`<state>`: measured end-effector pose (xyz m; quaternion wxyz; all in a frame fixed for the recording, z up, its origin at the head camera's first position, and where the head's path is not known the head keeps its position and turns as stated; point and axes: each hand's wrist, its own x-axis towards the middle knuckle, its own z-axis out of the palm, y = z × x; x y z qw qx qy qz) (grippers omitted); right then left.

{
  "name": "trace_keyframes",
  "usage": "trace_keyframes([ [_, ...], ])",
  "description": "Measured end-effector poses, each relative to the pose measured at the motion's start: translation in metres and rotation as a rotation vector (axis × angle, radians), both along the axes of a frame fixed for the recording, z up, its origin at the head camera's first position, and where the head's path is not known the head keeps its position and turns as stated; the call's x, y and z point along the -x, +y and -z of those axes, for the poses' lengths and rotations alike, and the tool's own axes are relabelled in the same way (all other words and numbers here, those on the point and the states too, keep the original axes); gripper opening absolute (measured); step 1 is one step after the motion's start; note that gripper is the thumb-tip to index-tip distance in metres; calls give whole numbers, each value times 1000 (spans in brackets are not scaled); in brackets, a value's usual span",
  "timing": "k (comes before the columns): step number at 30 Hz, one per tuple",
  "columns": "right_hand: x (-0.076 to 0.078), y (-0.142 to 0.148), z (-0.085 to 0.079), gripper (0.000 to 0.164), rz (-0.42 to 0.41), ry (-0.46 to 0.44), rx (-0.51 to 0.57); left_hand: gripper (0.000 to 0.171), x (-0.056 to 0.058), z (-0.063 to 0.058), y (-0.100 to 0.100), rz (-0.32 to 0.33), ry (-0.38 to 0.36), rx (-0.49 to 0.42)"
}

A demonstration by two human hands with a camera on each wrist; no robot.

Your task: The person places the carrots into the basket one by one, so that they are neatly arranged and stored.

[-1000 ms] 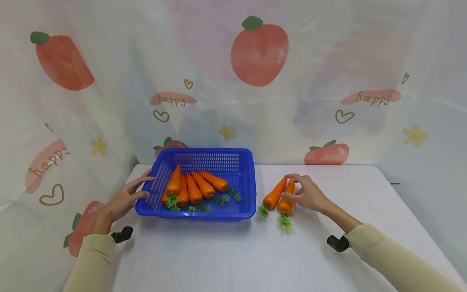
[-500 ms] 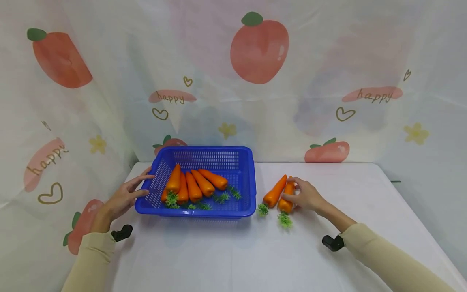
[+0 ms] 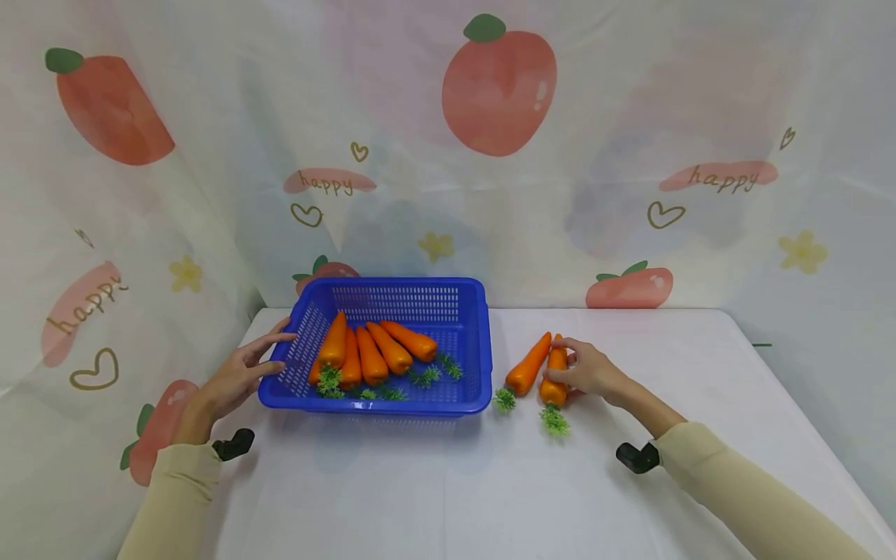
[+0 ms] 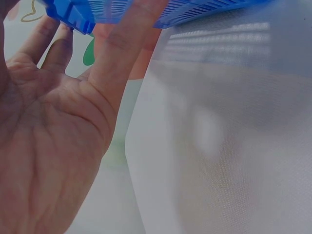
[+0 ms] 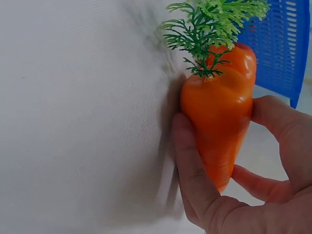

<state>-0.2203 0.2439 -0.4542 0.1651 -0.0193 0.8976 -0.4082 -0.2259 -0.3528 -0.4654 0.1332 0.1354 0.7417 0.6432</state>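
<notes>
An orange toy-like carrot (image 3: 555, 381) with a leafy green top is held between the thumb and fingers of my right hand (image 3: 593, 370). In the right wrist view this carrot (image 5: 214, 109) is gripped from both sides, close to the white surface, its green top pointing away from the palm. Just left of it lies a second carrot (image 3: 528, 367). My left hand (image 3: 234, 381) rests its extended fingers and thumb on the left rim of a blue plastic basket (image 3: 378, 406). Several carrots (image 3: 372, 358) lie inside, mostly on its left side.
The basket stands at the back left of the white-covered table (image 3: 448, 482). A fruit-printed cloth (image 3: 420, 155) hangs behind the table and along its sides. A black wrist device (image 3: 638, 458) sticks out by the right sleeve, and another device (image 3: 234, 445) by the left.
My right hand has closed around the right-hand carrot and shifted it slightly right, away from its neighbour. The left hand stays at the basket rim.
</notes>
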Motion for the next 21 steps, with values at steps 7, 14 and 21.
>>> trace_keyframes([
  [7,0,-1,0,80,16,-10,15,57,1,-1,0,-2,-2,2],
  [14,1,0,-3,78,8,4,13,57,1,-3,0,2,6,3],
  [21,0,7,-8,75,-42,-4,-3,56,1,1,-1,8,8,11],
])
